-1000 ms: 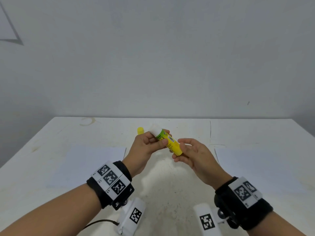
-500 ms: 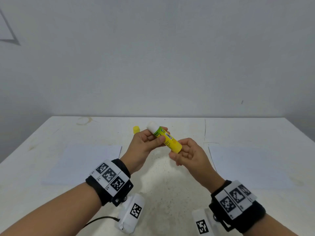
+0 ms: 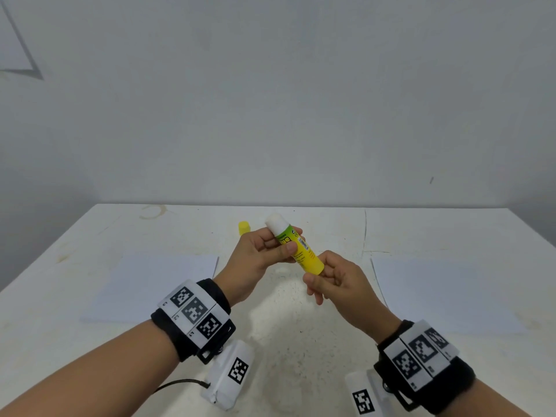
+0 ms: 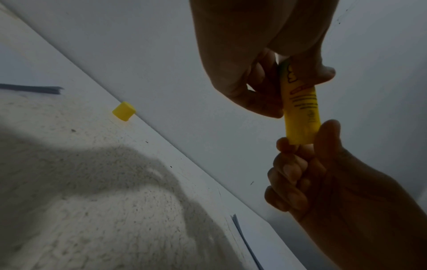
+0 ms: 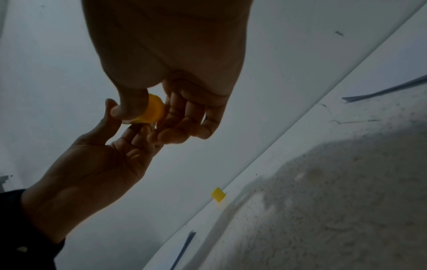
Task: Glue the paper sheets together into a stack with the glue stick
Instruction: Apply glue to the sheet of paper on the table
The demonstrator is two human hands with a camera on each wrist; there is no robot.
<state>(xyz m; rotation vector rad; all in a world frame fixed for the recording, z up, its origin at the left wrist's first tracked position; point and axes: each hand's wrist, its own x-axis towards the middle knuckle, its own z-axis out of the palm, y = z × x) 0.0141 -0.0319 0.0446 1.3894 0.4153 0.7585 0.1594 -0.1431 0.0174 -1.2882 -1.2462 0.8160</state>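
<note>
At the near edge of the desk (image 3: 54, 341) both forearms come in, each with a black wrist band carrying square black-and-white markers. Between them the middle of the desk is a bare, speckled stretch running from the near edge toward the far edge.

A little further in, a white paper sheet (image 3: 150, 287) lies flat toward the left edge, and a second paper sheet (image 3: 445, 293) lies flat toward the right edge. The two are well apart, with the bare middle strip between them, and both hands are raised above that strip, off the surface.

The right hand (image 3: 340, 284) is the nearer one. Its thumb and curled fingers (image 4: 286, 171) pinch the yellow bottom end of the glue stick (image 3: 298, 248); the wrist view shows the thumb lying against the round base. The left hand (image 3: 258, 254) sits just beyond, with thumb and fingers wrapped round the green upper part of the tube. The stick is tilted, its white uncovered tip pointing up and away, toward the far edge.

Beyond the hands, near the far edge and slightly left of the middle, the yellow cap (image 3: 244, 227) stands alone on the desk, clear of both sheets. Behind the far edge rises a plain grey wall.
</note>
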